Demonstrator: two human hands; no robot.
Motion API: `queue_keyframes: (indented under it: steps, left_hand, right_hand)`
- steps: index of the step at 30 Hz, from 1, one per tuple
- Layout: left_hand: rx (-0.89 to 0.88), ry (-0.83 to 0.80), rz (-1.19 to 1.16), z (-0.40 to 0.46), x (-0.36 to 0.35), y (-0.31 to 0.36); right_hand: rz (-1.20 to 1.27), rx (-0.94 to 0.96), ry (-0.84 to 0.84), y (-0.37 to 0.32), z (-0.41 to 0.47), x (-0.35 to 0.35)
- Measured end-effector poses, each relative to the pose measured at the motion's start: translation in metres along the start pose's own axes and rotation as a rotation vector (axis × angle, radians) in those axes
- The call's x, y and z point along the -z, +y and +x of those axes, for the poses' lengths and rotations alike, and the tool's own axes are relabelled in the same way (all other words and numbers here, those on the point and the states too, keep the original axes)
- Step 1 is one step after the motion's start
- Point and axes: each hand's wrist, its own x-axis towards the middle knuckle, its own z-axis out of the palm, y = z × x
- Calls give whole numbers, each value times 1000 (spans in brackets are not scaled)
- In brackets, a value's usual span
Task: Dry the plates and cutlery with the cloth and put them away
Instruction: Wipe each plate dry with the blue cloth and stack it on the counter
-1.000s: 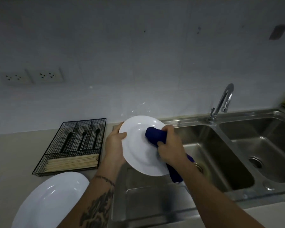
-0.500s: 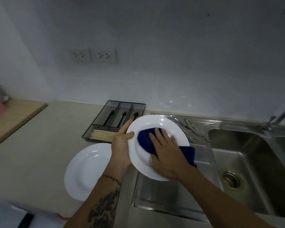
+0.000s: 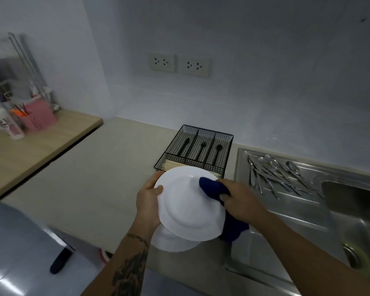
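I hold a white plate (image 3: 188, 206) above the counter, just left of the sink. My left hand (image 3: 149, 196) grips its left rim, thumb on the face. My right hand (image 3: 240, 201) grips a dark blue cloth (image 3: 213, 188) bunched against the plate's right rim; the rest of the cloth hangs behind the plate. A second white plate (image 3: 171, 242) lies on the counter directly beneath. Several steel pieces of cutlery (image 3: 273, 174) lie on the sink's drainboard. A black wire cutlery tray (image 3: 198, 149) holds black utensils and pale chopsticks.
The steel sink basin (image 3: 355, 212) lies to the right. A beige counter (image 3: 90, 184) stretches left to a wooden shelf (image 3: 26, 150) with a pink basket (image 3: 39, 118) and bottles. Wall sockets (image 3: 179, 65) sit above. A dark-handled object (image 3: 60, 261) lies below the counter edge.
My view swung left and down. The plate moved left over the second plate on the counter. My right hand went from pressing the cloth flat on the plate's face to gripping it at the right rim.
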Motion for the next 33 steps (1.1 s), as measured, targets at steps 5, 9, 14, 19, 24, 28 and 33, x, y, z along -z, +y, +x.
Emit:
queue_keyframes:
  steps: [5, 9, 14, 19, 24, 28, 33]
  left_hand:
    - [10, 61, 26, 18, 39, -7]
    - [26, 142, -31, 18, 49, -10]
    - [19, 160, 1, 15, 50, -13]
    - [-147, 254, 346, 10, 48, -18]
    - [-245, 337, 519, 7, 49, -27]
    - [-232, 352, 551, 7, 54, -36]
    - [-232, 337, 559, 4, 58, -47]
  right_hand:
    - [495, -223, 85, -14, 5, 4]
    - [718, -310, 104, -14, 2, 2]
    - [849, -394, 150, -10, 1, -4]
    - [889, -446, 181, -3, 3, -5]
    - [908, -469, 188, 2, 1, -4]
    - [621, -470, 196, 6, -6, 5]
    - [-45, -425, 143, 18, -18, 15]
